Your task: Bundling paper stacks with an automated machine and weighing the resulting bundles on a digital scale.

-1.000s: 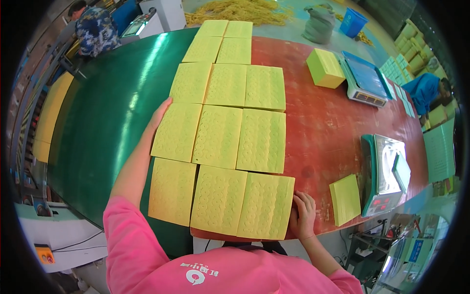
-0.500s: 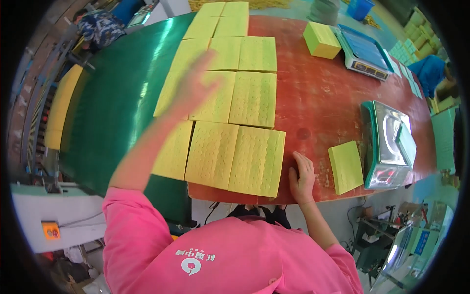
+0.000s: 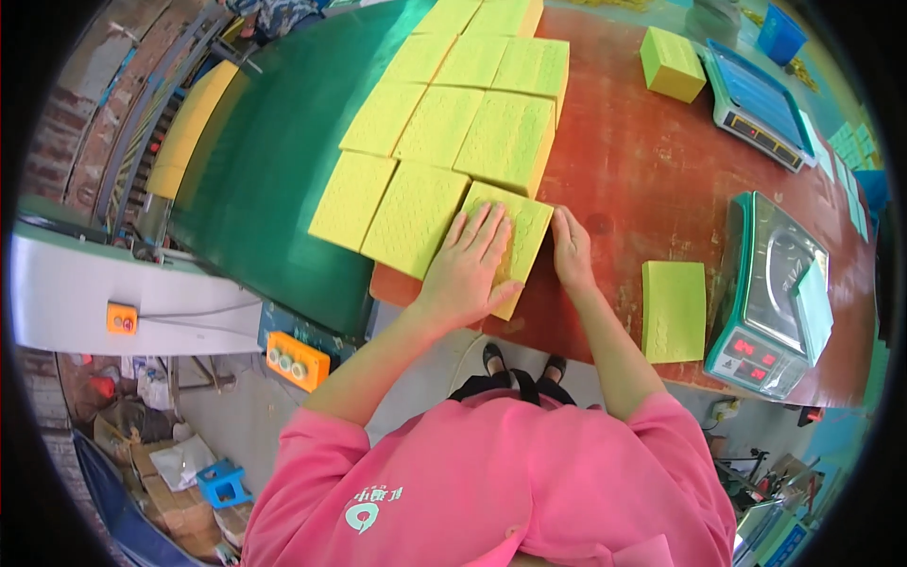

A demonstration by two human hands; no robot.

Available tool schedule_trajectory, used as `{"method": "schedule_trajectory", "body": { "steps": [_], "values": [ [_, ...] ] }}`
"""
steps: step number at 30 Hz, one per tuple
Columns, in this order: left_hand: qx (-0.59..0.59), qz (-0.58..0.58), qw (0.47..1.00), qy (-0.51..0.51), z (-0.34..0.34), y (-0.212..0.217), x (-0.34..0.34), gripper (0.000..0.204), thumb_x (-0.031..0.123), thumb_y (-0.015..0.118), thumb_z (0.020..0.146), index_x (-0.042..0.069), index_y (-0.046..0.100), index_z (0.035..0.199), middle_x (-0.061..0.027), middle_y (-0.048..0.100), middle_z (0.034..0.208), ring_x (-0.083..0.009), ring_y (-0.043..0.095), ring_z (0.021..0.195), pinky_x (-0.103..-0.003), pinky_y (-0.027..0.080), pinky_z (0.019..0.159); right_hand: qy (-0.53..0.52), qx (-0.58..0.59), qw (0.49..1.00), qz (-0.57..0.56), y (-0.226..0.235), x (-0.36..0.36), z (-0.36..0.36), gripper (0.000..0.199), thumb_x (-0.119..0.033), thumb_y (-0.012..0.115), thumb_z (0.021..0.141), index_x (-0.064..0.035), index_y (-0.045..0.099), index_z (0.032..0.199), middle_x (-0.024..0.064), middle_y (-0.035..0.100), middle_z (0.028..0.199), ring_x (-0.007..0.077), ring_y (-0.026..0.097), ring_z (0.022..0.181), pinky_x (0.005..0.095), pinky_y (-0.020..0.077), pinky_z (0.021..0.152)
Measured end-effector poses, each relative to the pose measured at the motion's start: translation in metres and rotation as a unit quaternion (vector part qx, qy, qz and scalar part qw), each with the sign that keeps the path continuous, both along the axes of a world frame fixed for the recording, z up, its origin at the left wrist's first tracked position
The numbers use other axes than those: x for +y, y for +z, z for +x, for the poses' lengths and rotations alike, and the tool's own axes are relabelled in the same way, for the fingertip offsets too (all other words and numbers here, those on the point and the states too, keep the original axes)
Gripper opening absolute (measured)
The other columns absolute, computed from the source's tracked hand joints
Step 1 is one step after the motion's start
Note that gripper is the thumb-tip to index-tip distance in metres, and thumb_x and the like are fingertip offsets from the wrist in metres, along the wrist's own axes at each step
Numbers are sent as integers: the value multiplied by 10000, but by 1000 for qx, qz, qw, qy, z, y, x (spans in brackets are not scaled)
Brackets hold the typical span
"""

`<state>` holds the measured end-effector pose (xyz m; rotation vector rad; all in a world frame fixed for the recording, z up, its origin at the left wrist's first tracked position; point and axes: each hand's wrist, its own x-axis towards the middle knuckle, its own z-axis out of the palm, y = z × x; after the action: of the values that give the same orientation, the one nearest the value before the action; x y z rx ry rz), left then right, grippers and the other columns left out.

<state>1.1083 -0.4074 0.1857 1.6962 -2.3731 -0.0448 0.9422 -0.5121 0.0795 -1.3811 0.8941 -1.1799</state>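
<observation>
My left hand (image 3: 475, 260) lies flat with fingers spread on top of the nearest right-hand stack of yellow paper (image 3: 525, 234). My right hand (image 3: 572, 250) is at that stack's right side, fingers extended upward near its edge; whether it touches is hard to tell. The stack sits slightly askew, its near corner jutting toward me. Further stacks of yellow paper (image 3: 416, 215), with rows of curved marks pressed into their tops, stand side by side in rows running away from me.
A green belt (image 3: 274, 203) adjoins the red tabletop (image 3: 609, 180). At right are a steel-topped scale (image 3: 770, 274), a blue-trayed scale (image 3: 765, 99), a near yellow stack (image 3: 674, 312) and a far one (image 3: 673, 66). An orange button box (image 3: 297, 361) hangs at the table's near left.
My left hand has come down from over the far stacks onto the nearest right stack. My right hand has moved from the tabletop to that stack's side. The view has shifted.
</observation>
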Motion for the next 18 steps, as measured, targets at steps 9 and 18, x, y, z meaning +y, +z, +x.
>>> {"method": "schedule_trajectory", "body": {
  "steps": [9,18],
  "values": [
    [-38,84,994,-54,-62,14,67,808,587,442,912,-46,380,1412,-200,301,1533,-358,247,1441,-549,128,1171,-19,85,996,36,25,109,-99,275,-129,481,984,6,594,1194,140,639,1146,204,599,1064,315,445,941],
    [-7,77,996,-39,-77,7,77,829,521,538,879,-38,317,1450,-212,258,1552,-358,220,1454,-537,131,1167,93,-28,910,403,-3,207,-130,365,-48,516,917,32,526,1274,150,590,1251,242,568,1164,340,416,1018]
  ]
}}
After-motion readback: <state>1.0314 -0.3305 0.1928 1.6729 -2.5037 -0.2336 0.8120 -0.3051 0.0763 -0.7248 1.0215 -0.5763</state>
